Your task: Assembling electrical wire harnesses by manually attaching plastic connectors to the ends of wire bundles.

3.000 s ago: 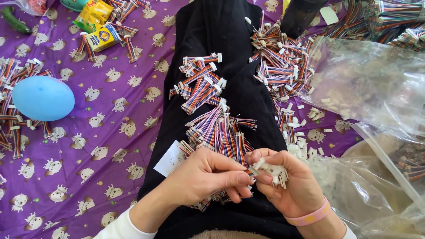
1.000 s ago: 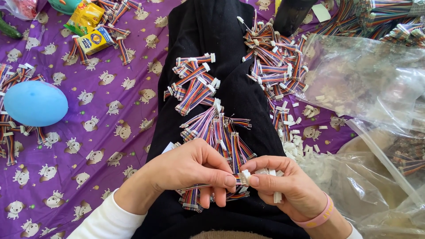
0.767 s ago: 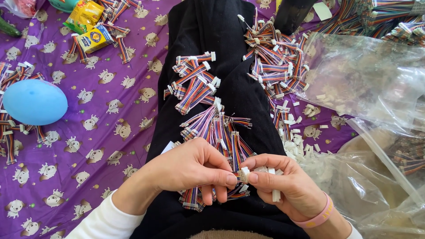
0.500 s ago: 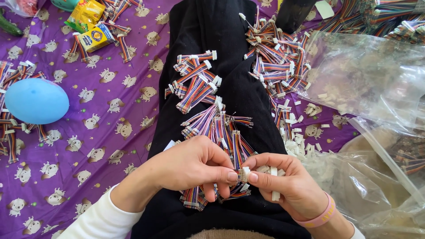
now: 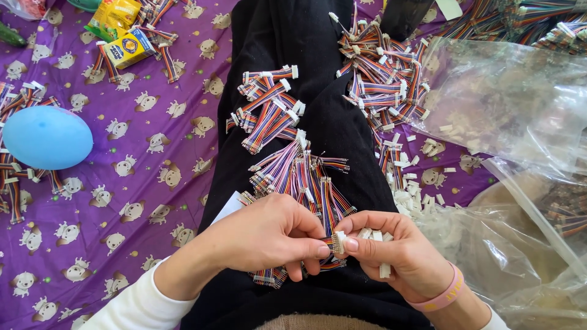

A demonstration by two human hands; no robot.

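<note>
Over the lap, the left hand (image 5: 263,235) pinches a short multicoloured ribbon cable (image 5: 327,243) closed-fingered, the right hand (image 5: 400,256) pinches a small white plastic connector (image 5: 340,237); I think alignment must be straight before pressing.

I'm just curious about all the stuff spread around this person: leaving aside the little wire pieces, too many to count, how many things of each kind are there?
Blue balloon: 1
Yellow snack packets: 2
Clear plastic bags: 2
Pink wristband: 1
Total: 6

The left hand and right hand pinch one small white connector between them.
</note>
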